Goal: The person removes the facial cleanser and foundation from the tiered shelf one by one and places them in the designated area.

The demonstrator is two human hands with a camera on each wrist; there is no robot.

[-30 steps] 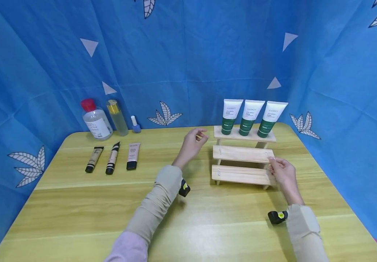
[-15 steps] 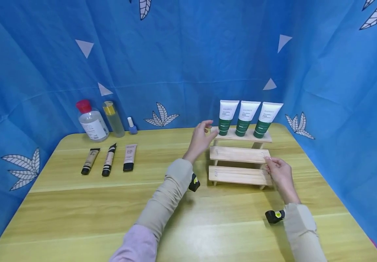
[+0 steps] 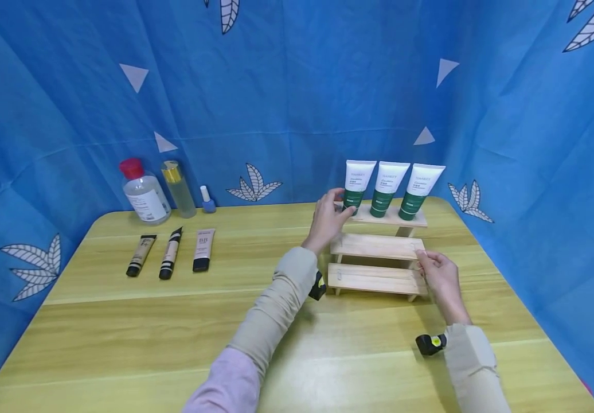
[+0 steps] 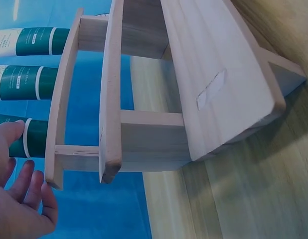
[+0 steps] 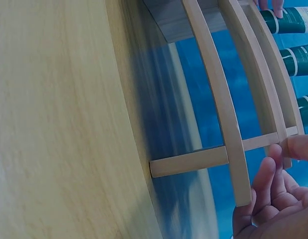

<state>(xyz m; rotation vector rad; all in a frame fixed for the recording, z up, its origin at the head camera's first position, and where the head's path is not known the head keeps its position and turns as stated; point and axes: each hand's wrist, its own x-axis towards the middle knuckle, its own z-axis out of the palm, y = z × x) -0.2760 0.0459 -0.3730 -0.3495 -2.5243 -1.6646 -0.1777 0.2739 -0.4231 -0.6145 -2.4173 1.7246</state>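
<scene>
A three-step wooden rack (image 3: 374, 246) stands at the back right of the table. Three white-and-green tubes (image 3: 386, 186) stand cap-down on its top step. My left hand (image 3: 334, 211) is at the left end of the top step. In the left wrist view my left hand (image 4: 20, 149) has its thumb against the leftmost tube (image 4: 37, 142) and its fingers curled under the step's end. My right hand (image 3: 428, 265) pinches the right end of the middle step. In the right wrist view my right hand (image 5: 283, 157) has thumb and fingers on either side of the rack (image 5: 214, 89).
At the back left stand a clear bottle with a red cap (image 3: 144, 195), a gold-capped bottle (image 3: 178, 183) and a small blue bottle (image 3: 206, 201). Three small tubes (image 3: 170, 253) lie flat in front of them. Blue cloth (image 3: 276, 86) walls the yellow table (image 3: 173, 332).
My left hand has moved right and away from me, from above the table to the left end of the top step. My right hand has stayed at the rack's right end.
</scene>
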